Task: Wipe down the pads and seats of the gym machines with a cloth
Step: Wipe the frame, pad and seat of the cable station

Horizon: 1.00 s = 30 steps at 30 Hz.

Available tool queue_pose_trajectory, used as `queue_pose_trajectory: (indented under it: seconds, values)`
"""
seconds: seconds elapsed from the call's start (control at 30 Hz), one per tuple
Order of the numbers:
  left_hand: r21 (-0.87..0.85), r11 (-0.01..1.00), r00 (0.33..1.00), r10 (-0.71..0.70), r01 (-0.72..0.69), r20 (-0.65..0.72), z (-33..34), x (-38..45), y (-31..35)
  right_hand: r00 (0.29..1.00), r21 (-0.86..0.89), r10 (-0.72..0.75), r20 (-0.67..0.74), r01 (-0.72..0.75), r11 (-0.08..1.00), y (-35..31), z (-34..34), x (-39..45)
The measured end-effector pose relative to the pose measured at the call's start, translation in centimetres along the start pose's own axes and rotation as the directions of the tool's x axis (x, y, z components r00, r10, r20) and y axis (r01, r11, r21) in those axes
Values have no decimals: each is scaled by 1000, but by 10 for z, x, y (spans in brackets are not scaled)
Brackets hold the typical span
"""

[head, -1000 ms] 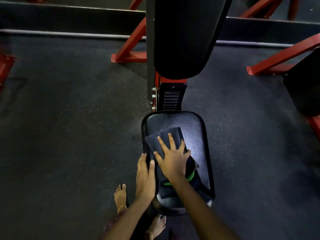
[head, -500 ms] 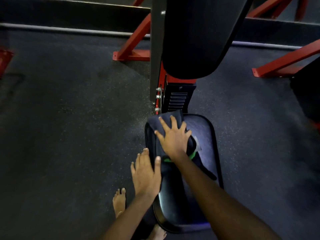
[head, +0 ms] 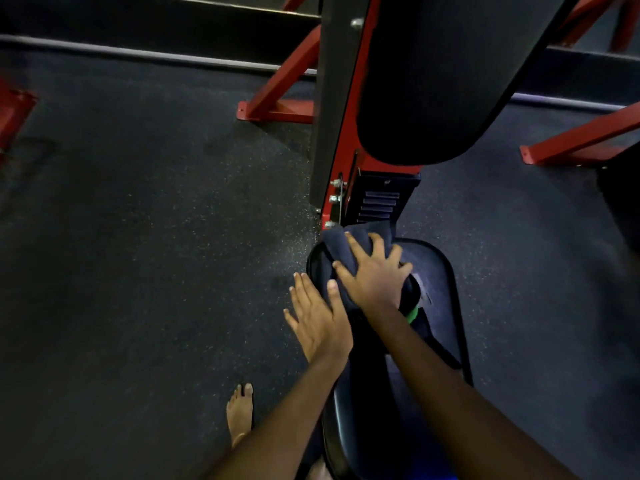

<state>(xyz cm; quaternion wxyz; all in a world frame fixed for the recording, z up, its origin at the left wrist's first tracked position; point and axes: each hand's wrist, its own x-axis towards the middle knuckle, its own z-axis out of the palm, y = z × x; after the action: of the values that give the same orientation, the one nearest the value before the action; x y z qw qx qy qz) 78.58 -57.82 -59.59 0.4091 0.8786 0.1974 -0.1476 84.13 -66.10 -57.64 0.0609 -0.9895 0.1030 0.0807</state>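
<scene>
A black padded seat [head: 440,289] of a red-framed gym machine lies below me. My right hand [head: 375,275] presses flat, fingers spread, on a dark blue cloth [head: 341,249] at the seat's far left corner, close to the red frame. A bit of green [head: 412,315] shows by the wrist. My left hand [head: 320,320] rests with straight fingers on the seat's left edge, holding nothing. The black back pad [head: 443,81] rises above the seat.
Dark speckled rubber floor [head: 156,254] spreads to the left and right of the machine. Red frame feet [head: 277,110] [head: 575,140] stand behind it, another red part [head: 14,109] at far left. My bare foot [head: 239,414] is on the floor left of the seat.
My right hand has slid the cloth from the middle of the seat up to its far left corner. My left hand has moved forward along the seat's left edge.
</scene>
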Motion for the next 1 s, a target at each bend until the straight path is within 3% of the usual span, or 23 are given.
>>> queue_pose_trajectory:
  seconds: [0.07,0.13,0.2,0.27,0.3,0.37,0.43,0.47,0.5,0.57,0.63,0.67,0.7,0.77,0.8,0.87,0.93,1.0]
  values:
    - [42,998,999,47,-47,-5,1,0,-2,976,-58,-217,-5,216,975,3,-1,-5]
    - [84,992,996,92,-90,-19,1,0,-3,955,-115,-292,-53,285,952,20,-1,1]
    - [119,987,994,109,-107,-12,1,0,-1,999,-67,-27,-25,25,997,39,-3,17]
    - [120,989,996,84,-84,6,1,-1,2,964,65,267,-4,-266,962,44,-9,22]
    - [122,990,998,64,-66,19,1,-1,2,958,67,288,-10,-287,956,38,-10,19]
    - [149,988,999,31,-35,33,2,2,4,996,14,79,-40,-79,997,27,-7,5]
    - [191,981,999,34,-38,21,2,3,3,981,-34,-190,-27,189,981,27,-2,-8]
    - [211,976,999,50,-52,15,3,3,3,972,-58,-232,-31,230,971,34,-2,-8]
    - [234,969,997,73,-74,13,4,3,4,984,-62,-179,-20,177,982,46,-4,-3]
    - [262,958,993,113,-113,16,5,3,3,995,9,102,-1,-102,995,67,-4,13]
    - [268,954,990,138,-137,15,6,2,3,932,114,362,7,-360,926,72,-11,20]
    - [269,953,990,143,-142,17,7,1,3,925,115,379,-1,-376,919,67,-14,19]
    - [262,955,990,140,-140,19,6,2,2,946,94,324,-11,-322,942,59,-14,15]
    - [245,961,992,127,-126,13,6,4,1,996,48,79,-29,-78,996,44,-6,-4]
    - [242,963,993,120,-117,5,7,5,1,998,19,-51,-37,52,998,42,-4,-14]
    - [243,964,994,111,-106,-8,6,4,1,983,0,-156,-95,157,988,55,-2,-22]
    - [238,965,993,115,-108,-15,5,2,2,996,-14,-31,-83,30,999,78,0,-12]
    - [230,968,994,112,-105,-18,5,1,3,968,119,250,21,-251,961,96,-5,1]
